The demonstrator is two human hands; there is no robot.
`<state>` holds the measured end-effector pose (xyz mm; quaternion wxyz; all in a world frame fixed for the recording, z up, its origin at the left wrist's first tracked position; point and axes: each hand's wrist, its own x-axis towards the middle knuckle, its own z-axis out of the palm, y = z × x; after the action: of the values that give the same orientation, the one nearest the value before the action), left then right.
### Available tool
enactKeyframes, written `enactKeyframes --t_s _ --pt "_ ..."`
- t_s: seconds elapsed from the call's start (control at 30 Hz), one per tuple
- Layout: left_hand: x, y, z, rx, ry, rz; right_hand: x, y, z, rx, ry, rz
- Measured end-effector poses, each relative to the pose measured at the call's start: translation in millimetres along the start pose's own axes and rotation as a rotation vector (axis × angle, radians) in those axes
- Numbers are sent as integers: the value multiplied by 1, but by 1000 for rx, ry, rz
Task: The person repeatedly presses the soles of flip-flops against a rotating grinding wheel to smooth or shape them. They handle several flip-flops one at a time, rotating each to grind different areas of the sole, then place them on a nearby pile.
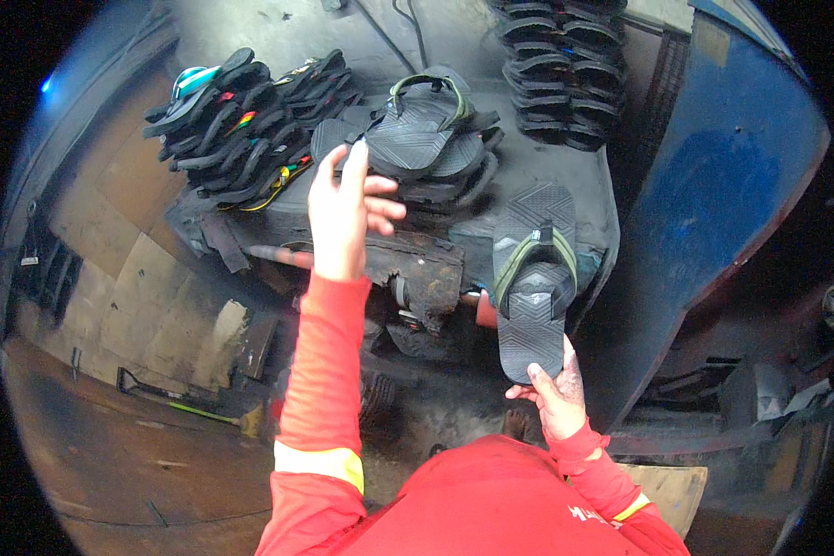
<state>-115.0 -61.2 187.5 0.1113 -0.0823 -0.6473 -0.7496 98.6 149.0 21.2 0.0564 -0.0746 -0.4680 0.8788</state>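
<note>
My right hand (554,394) grips a dark grey flip-flop (534,343) by its heel end, thumb on the patterned footbed; the sandal has olive-green straps and points away from me. My left hand (347,199) is raised at the front left of a pile of dark flip-flops (422,139), the top one with an olive strap. Its fingers are apart, and the fingertips reach the pile's edge; I cannot tell if they press on it.
A worn grey bench (598,213) carries rows of flip-flops (222,139) at the left, some with coloured straps, and tall stacks (561,83) at the back right. A blue metal panel (732,167) stands at the right. Boards (134,287) and a long-handled tool (185,408) lie lower left.
</note>
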Motion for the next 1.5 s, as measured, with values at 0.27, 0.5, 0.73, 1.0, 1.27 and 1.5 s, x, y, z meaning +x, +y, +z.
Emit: enactKeyframes --t_s 0.27,0.5,0.73,1.0,1.27,1.5 --pt "37 1 4 85 -157 -106 -4 -3 3 3 4 41" --pt "-33 -12 -13 84 64 106 -7 -3 7 49 -41 24" --pt "-209 -90 -9 342 -595 98 -15 13 26 -270 -274 -266" --pt "-125 -10 -66 273 266 464 5 -8 77 -594 -866 -308" --pt "25 17 -65 -341 128 326 -20 -4 64 -678 -768 -51" --pt "92 -10 -54 -91 17 -121 -42 3 1 -426 -366 51"
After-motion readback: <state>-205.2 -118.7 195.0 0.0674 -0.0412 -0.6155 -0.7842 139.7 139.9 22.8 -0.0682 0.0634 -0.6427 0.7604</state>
